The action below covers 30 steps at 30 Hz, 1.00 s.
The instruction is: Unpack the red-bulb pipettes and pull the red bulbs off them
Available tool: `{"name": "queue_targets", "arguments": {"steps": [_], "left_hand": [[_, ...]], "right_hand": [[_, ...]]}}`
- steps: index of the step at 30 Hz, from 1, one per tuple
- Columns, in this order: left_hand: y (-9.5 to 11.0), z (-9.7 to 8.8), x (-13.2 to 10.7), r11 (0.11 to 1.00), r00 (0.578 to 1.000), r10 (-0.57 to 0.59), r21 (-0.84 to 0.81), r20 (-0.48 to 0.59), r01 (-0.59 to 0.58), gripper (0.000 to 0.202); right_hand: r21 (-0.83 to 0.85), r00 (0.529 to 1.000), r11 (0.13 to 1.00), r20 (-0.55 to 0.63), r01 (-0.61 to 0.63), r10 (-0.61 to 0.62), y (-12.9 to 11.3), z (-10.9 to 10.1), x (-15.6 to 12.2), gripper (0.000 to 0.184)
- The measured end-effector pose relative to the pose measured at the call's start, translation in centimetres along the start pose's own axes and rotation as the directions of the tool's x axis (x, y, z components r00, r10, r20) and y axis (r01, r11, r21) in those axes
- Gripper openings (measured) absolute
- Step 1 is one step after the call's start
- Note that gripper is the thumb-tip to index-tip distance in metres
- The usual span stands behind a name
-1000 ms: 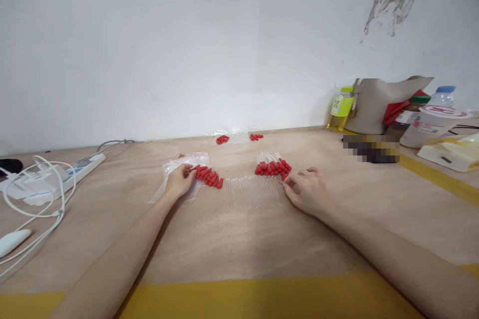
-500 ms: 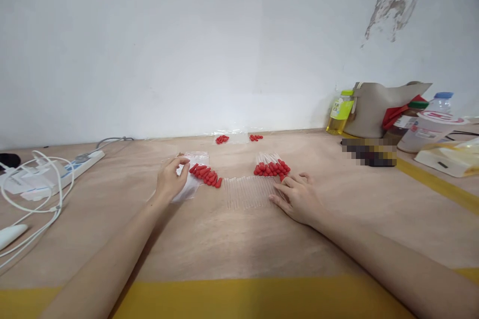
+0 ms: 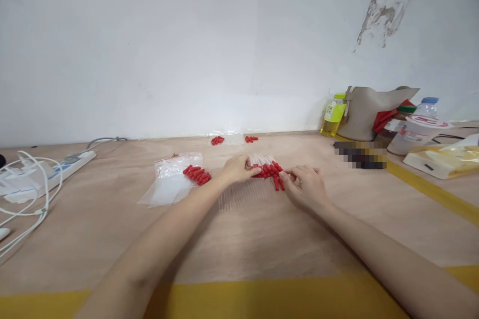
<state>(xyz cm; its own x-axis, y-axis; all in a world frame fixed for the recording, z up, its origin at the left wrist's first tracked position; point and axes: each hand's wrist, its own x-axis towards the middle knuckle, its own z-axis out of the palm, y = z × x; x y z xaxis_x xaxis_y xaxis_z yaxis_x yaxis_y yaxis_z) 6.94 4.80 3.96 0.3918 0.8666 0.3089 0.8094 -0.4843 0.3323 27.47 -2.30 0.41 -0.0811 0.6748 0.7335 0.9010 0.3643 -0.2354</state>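
Observation:
A bundle of pale sticks with red tips lies on the table between my two hands. At its left end is my left hand, fingers curled and thumb against the red tips; what it grips, if anything, is hidden. My right hand is at the right end, thumb and fingers pinched at a red-tipped stick. In front lies a row of thin clear sticks, partly behind my left hand. A pile of loose red tips rests on the edge of a clear plastic bag.
More red pieces lie on clear plastic by the wall. A white power strip with cables is on the left. At the right are a yellow-green bottle, a grey bag, a lidded cup and a tissue pack.
My left hand has moved right, from the loose red pile to the red-tipped bundle. My right hand has shifted slightly to the bundle's right end. The view has turned a little.

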Motion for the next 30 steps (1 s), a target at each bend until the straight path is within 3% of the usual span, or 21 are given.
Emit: {"name": "queue_targets", "arguments": {"steps": [7, 10, 13, 15, 17, 21, 26, 30], "left_hand": [[0.5, 0.9, 1.0, 0.996, 0.997, -0.083, -0.018, -0.007, 0.083, 0.033], [0.6, 0.0, -0.5, 0.991, 0.989, -0.129, -0.035, -0.066, 0.127, 0.031], [0.1, -1.4, -3.7, 0.992, 0.987, -0.122, -0.055, -0.106, 0.117, 0.032], [-0.7, -2.3, -6.3, 0.998, 0.988, -0.02, -0.06, -0.154, 0.011, 0.029], [-1.9, -2.9, -8.8, 0.991, 0.967, 0.132, 0.039, -0.218, -0.127, 0.026], [-3.8, -2.9, -11.7, 0.926, 0.91, 0.358, 0.208, -0.21, -0.316, 0.018], [-4.4, -2.0, -12.2, 0.926, 0.9, 0.363, 0.202, -0.241, -0.319, 0.014], [-4.3, -1.7, -12.3, 0.941, 0.912, 0.333, 0.153, -0.241, -0.303, 0.014]], "right_hand": [[0.045, 0.999, 0.998, 0.031, -0.042, 0.041, 0.3, 0.4, 0.0, 0.025], [0.071, 0.999, 0.997, 0.026, -0.028, 0.026, 0.1, 0.4, -0.1, 0.023], [0.174, 0.999, 0.984, 0.027, 0.023, -0.029, -0.3, 0.3, -0.2, 0.02], [0.232, 0.996, 0.969, 0.019, 0.08, -0.087, -0.8, 0.2, -0.4, 0.02], [0.241, 0.989, 0.96, -0.011, 0.144, -0.146, -1.6, 0.1, -0.6, 0.03], [0.161, 0.95, 0.937, -0.022, 0.311, -0.311, -3.5, 0.2, -1.1, 0.051], [0.147, 0.885, 0.878, 0.035, 0.455, -0.464, -4.6, 1.0, -1.6, 0.028], [0.178, 0.88, 0.87, 0.037, 0.46, -0.473, -5.0, 1.9, -1.7, 0.02]]}}
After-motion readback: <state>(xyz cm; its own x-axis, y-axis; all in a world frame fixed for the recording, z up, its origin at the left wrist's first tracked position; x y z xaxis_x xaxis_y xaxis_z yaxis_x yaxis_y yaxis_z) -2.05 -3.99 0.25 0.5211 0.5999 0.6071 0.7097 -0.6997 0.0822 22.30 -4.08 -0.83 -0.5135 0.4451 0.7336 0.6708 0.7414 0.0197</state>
